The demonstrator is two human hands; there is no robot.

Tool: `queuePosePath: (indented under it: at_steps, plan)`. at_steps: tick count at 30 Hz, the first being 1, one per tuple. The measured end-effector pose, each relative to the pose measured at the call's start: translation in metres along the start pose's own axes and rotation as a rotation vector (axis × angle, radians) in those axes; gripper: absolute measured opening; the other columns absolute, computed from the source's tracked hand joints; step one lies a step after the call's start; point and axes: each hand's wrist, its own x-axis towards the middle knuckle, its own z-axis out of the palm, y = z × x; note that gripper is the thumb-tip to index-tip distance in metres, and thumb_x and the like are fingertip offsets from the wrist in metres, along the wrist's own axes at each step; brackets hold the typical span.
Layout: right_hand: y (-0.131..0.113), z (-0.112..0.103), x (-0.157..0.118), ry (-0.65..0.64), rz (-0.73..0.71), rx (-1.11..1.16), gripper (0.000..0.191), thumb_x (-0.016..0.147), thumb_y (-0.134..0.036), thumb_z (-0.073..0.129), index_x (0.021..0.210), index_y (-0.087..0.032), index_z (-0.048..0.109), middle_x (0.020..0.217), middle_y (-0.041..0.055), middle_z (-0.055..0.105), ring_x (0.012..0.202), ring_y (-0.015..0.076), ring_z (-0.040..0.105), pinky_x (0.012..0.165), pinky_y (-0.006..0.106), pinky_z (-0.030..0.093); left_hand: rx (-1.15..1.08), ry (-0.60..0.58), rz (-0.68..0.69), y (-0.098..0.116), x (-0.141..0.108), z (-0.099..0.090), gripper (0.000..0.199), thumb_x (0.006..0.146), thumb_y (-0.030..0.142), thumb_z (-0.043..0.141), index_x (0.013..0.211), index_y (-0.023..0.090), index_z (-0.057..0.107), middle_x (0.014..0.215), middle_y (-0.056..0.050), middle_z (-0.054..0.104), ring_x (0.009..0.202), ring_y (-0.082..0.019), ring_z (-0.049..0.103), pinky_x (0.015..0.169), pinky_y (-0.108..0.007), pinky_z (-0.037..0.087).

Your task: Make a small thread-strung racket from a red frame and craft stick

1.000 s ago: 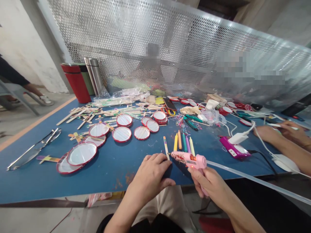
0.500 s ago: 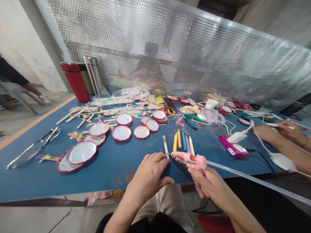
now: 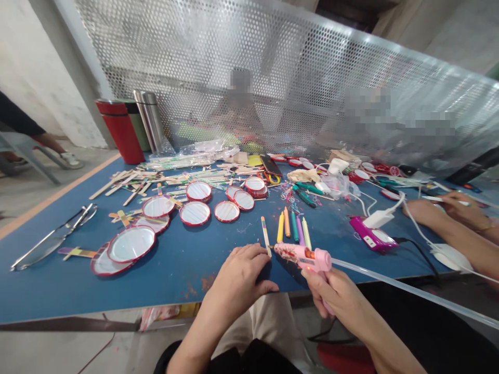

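My right hand (image 3: 331,291) is wrapped round the handle of a pink hot glue gun (image 3: 300,254). From the gun's back end runs a long clear glue stick (image 3: 405,292). Its nozzle points left, at the lower end of a wooden craft stick (image 3: 265,232) with coloured bands, lying on the blue table (image 3: 163,288). My left hand (image 3: 245,270) rests palm down at that lower end, fingers bent over it and thumb apart; the fingertips' exact contact is partly hidden. Just behind the gun lie several crayon-like coloured sticks (image 3: 295,228) in a row.
Round red-rimmed discs (image 3: 195,213) and loose craft sticks (image 3: 125,183) spread over the left and middle. Pliers (image 3: 304,196) lie behind the coloured sticks. A purple power strip (image 3: 372,236) with cables stands right, near another person's hands (image 3: 448,210). Flasks (image 3: 120,132) stand back left, before a perforated metal screen (image 3: 218,67).
Almost nothing differs. The view has shifted very slightly; both hands, the glue gun and the craft stick keep their places.
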Motion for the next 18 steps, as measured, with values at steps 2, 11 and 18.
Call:
queuePosePath:
  at_steps: [2,11,18]
  plan:
    - [-0.0006,0.0002,-0.0001,-0.006,0.0,-0.004,0.056,0.093,-0.058,0.031,0.054,-0.022,0.05,0.036,-0.003,0.047,0.039,0.0121,0.048,0.049,0.023,0.038,0.001,0.001,0.001,-0.0003,0.0003,0.0001,0.04,0.076,0.041,0.073,0.108,0.019,0.063,0.117,-0.008,0.066,0.109,-0.024,0.059,0.091,-0.041,0.048]
    - [-0.0029,-0.0006,-0.0041,0.002,-0.006,-0.011,0.057,0.094,-0.055,0.031,0.051,-0.022,0.047,0.036,-0.0036,0.045,0.04,0.0117,0.048,0.052,0.023,0.04,0.034,0.011,-0.006,0.0016,-0.0008,-0.0014,0.038,0.074,0.042,0.074,0.103,0.019,0.064,0.118,-0.009,0.064,0.108,-0.025,0.06,0.091,-0.039,0.049]
    - [0.0025,0.0008,-0.0036,-0.004,-0.014,0.002,0.056,0.094,-0.054,0.033,0.05,-0.022,0.047,0.037,-0.0033,0.047,0.039,0.011,0.047,0.048,0.022,0.037,0.024,0.0,-0.01,0.0027,0.0002,-0.0024,0.039,0.074,0.041,0.075,0.103,0.018,0.064,0.114,-0.008,0.065,0.105,-0.024,0.061,0.089,-0.04,0.049]
